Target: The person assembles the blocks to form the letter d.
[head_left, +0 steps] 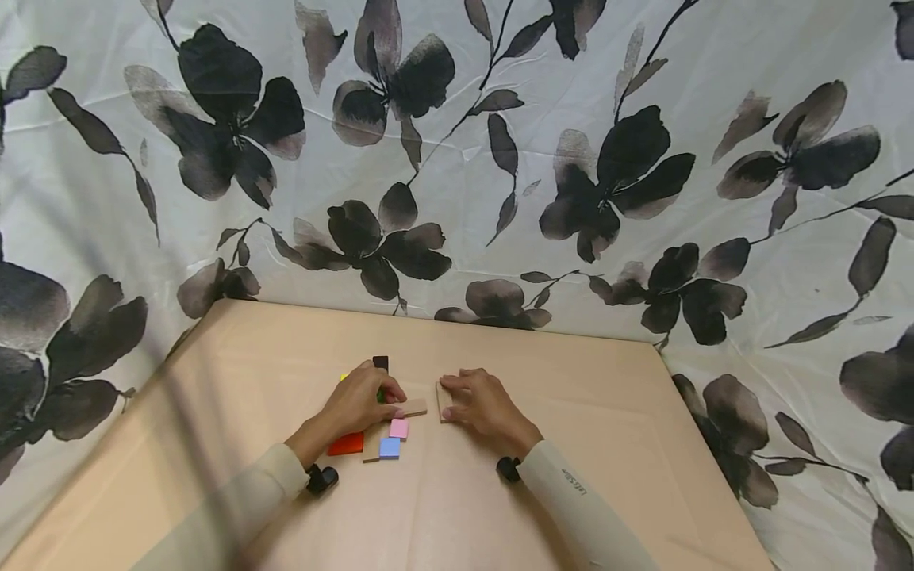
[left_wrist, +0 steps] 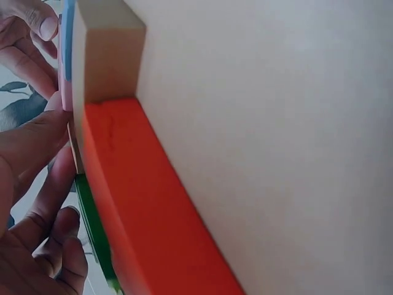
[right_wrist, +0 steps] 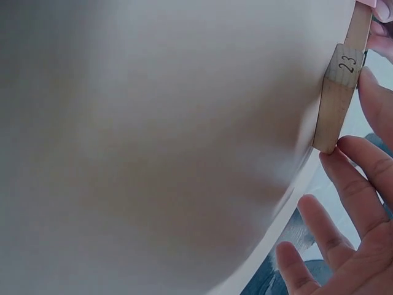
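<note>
My left hand (head_left: pixel 362 394) reaches over a cluster of coloured blocks and pinches a plain wooden block (head_left: pixel 415 408) between thumb and fingers. Just below that hand are a pink block (head_left: pixel 399 429), a blue block (head_left: pixel 389 449), an upright-lying plain block (head_left: pixel 370 446) and a red block (head_left: pixel 346 444). A green block (left_wrist: pixel 95 227) lies by the left fingers, partly hidden. Apart from the cluster, on its right, my right hand (head_left: pixel 487 403) holds another plain wooden block by its two ends, thumb near and fingers far; its end bears the number 23 (right_wrist: pixel 347 64).
A black block (head_left: pixel 381 362) sticks out beyond the left hand, and a bit of a yellow block (head_left: pixel 344 377) shows beside it. All lie on a light tan table (head_left: pixel 607 412). A floral cloth (head_left: pixel 500 182) hangs behind the table's far edge.
</note>
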`<state>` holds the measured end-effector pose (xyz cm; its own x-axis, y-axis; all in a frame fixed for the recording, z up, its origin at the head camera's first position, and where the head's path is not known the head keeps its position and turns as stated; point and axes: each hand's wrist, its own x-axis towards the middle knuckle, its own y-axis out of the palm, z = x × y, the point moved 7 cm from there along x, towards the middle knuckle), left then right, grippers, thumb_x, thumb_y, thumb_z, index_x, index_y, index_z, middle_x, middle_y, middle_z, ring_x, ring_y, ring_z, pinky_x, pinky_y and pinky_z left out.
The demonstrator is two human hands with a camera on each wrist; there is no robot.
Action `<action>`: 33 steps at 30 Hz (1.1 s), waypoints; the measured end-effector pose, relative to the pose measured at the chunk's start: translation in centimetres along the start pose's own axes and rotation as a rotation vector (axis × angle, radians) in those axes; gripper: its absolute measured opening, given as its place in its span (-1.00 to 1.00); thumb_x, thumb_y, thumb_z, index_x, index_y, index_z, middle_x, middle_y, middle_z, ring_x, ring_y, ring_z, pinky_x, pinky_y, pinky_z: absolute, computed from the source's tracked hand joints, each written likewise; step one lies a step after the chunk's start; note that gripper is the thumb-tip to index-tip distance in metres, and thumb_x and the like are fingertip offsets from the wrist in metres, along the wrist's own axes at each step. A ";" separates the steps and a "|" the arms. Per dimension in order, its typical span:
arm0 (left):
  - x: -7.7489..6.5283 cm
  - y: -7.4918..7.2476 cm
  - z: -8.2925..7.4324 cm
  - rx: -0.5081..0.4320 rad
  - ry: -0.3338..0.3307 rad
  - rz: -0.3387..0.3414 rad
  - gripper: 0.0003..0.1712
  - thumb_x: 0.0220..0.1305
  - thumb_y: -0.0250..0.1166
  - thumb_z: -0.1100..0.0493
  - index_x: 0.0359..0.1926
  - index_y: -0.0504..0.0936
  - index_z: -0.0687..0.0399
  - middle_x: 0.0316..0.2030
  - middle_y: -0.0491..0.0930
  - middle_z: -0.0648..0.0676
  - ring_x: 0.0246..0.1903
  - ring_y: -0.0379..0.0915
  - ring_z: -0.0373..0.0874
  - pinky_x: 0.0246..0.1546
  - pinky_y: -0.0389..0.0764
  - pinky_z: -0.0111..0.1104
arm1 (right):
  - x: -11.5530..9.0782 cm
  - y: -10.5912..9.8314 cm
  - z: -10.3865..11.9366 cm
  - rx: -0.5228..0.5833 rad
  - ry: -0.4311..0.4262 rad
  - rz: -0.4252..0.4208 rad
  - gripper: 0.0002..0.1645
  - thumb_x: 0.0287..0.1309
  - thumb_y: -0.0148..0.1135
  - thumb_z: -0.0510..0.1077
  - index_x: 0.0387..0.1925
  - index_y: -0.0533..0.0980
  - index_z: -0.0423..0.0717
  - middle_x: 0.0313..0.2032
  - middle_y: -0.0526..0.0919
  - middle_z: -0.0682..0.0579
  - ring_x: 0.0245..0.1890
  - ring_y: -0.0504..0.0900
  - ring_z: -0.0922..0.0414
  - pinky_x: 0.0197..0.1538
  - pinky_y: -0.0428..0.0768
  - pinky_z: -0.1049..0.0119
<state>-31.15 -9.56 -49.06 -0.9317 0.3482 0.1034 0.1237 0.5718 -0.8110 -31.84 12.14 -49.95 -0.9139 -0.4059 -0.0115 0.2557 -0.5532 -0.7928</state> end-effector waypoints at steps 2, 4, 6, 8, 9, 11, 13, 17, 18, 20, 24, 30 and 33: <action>0.2 0.1 -0.2 -0.001 0.005 0.001 -0.82 0.07 0.69 0.05 -0.30 0.88 -0.13 -0.48 0.65 -0.24 -0.24 0.37 -0.21 -0.22 0.41 -0.33 | 0.0 -0.2 -0.2 -0.006 0.003 -0.007 -0.28 0.16 0.60 -0.01 0.36 0.61 0.06 0.36 0.65 0.01 0.53 0.40 -0.15 0.55 0.31 -0.21; 0.5 0.1 -0.4 -0.002 0.014 0.001 -0.82 0.06 0.69 0.05 -0.31 0.87 -0.12 -0.50 0.63 -0.24 -0.25 0.36 -0.21 -0.21 0.41 -0.32 | 0.0 -0.4 -0.4 -0.010 0.008 -0.016 -0.28 0.16 0.60 -0.02 0.36 0.61 0.06 0.36 0.65 0.00 0.53 0.41 -0.17 0.55 0.31 -0.21; 0.7 0.3 -0.6 -0.008 0.014 0.001 -0.81 0.05 0.70 0.05 -0.33 0.87 -0.11 -0.51 0.62 -0.23 -0.25 0.37 -0.21 -0.20 0.41 -0.32 | -0.1 -0.6 -0.5 -0.007 0.010 -0.025 -0.28 0.15 0.60 -0.02 0.36 0.61 0.04 0.35 0.65 -0.02 0.52 0.42 -0.19 0.54 0.32 -0.23; 1.0 0.5 -0.8 -0.014 0.007 0.000 -0.81 0.04 0.71 0.05 -0.34 0.86 -0.11 -0.52 0.61 -0.22 -0.26 0.39 -0.22 -0.20 0.42 -0.33 | -0.1 -0.8 -0.6 -0.004 0.011 -0.029 -0.29 0.16 0.60 -0.03 0.35 0.62 0.03 0.35 0.65 -0.02 0.52 0.42 -0.20 0.53 0.32 -0.23; 1.1 0.6 -0.9 -0.021 0.001 0.001 -0.81 0.04 0.71 0.06 -0.34 0.86 -0.10 -0.52 0.60 -0.21 -0.26 0.39 -0.22 -0.20 0.43 -0.33 | -0.2 -0.9 -0.8 -0.004 0.012 -0.032 -0.29 0.16 0.60 -0.03 0.35 0.62 0.03 0.35 0.66 -0.03 0.51 0.42 -0.20 0.53 0.33 -0.24; 1.2 0.9 -1.1 -0.031 -0.014 0.003 -0.81 0.04 0.71 0.05 -0.35 0.86 -0.10 -0.53 0.60 -0.20 -0.27 0.40 -0.23 -0.21 0.43 -0.34 | -0.2 -1.1 -0.9 0.002 0.011 -0.036 -0.29 0.16 0.60 -0.04 0.35 0.62 0.02 0.34 0.66 -0.01 0.51 0.42 -0.20 0.53 0.32 -0.24; 1.4 1.1 -1.4 -0.038 -0.023 0.003 -0.81 0.04 0.70 0.05 -0.36 0.85 -0.09 -0.54 0.58 -0.19 -0.29 0.40 -0.23 -0.23 0.43 -0.34 | -0.3 -1.3 -1.1 0.005 0.012 -0.042 -0.30 0.16 0.60 -0.04 0.35 0.62 0.02 0.34 0.66 0.00 0.52 0.41 -0.19 0.53 0.32 -0.24; 1.5 1.7 -2.1 -0.049 -0.021 0.011 -0.82 0.05 0.70 0.07 -0.39 0.83 -0.08 -0.58 0.55 -0.17 -0.32 0.39 -0.23 -0.25 0.40 -0.34 | -0.3 -1.7 -1.6 0.004 0.021 -0.057 -0.30 0.15 0.61 -0.05 0.34 0.63 0.02 0.34 0.67 0.01 0.52 0.42 -0.19 0.54 0.32 -0.23; 1.6 1.9 -2.3 -0.050 -0.019 0.014 -0.81 0.05 0.70 0.07 -0.40 0.82 -0.07 -0.59 0.54 -0.16 -0.33 0.39 -0.23 -0.26 0.40 -0.34 | -0.2 -1.7 -1.7 0.005 0.023 -0.059 -0.30 0.15 0.61 -0.05 0.34 0.63 0.02 0.34 0.67 0.00 0.52 0.42 -0.19 0.54 0.32 -0.23; 1.6 2.2 -2.7 -0.044 -0.015 0.019 -0.81 0.04 0.70 0.07 -0.40 0.81 -0.08 -0.61 0.54 -0.16 -0.34 0.40 -0.23 -0.26 0.40 -0.34 | -0.2 -1.8 -1.9 0.005 0.029 -0.062 -0.30 0.14 0.61 -0.05 0.33 0.63 0.01 0.34 0.66 0.00 0.52 0.42 -0.18 0.54 0.31 -0.22; 1.7 2.9 -3.2 -0.027 -0.038 0.026 -0.77 0.03 0.71 0.01 -0.37 0.80 -0.10 -0.59 0.52 -0.16 -0.33 0.39 -0.22 -0.28 0.40 -0.35 | -0.2 -2.1 -2.2 0.013 0.036 -0.056 -0.29 0.14 0.61 -0.06 0.34 0.63 -0.01 0.34 0.66 -0.03 0.53 0.40 -0.19 0.55 0.30 -0.23; 1.1 4.0 -4.0 -0.047 -0.062 0.048 -0.70 0.12 0.66 -0.06 -0.24 0.77 -0.07 -0.58 0.51 -0.13 -0.32 0.39 -0.19 -0.29 0.41 -0.33 | -0.2 -2.3 -2.5 0.016 0.037 -0.024 -0.32 0.21 0.55 -0.15 0.36 0.60 -0.03 0.38 0.62 -0.05 0.54 0.39 -0.21 0.55 0.29 -0.23; 0.7 4.3 -4.4 -0.052 -0.058 0.047 -0.69 0.15 0.63 -0.06 -0.20 0.77 -0.05 -0.58 0.50 -0.13 -0.34 0.39 -0.20 -0.25 0.41 -0.32 | -0.1 -2.4 -2.5 0.010 0.029 -0.017 -0.35 0.22 0.53 -0.18 0.35 0.60 -0.04 0.37 0.63 -0.04 0.52 0.41 -0.19 0.55 0.31 -0.22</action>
<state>-29.77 -3.59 -49.92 -0.9423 0.3332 0.0311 0.1843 0.5944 -0.7828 -33.11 15.31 -49.59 -0.9269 -0.3751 -0.0158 0.2428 -0.5669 -0.7872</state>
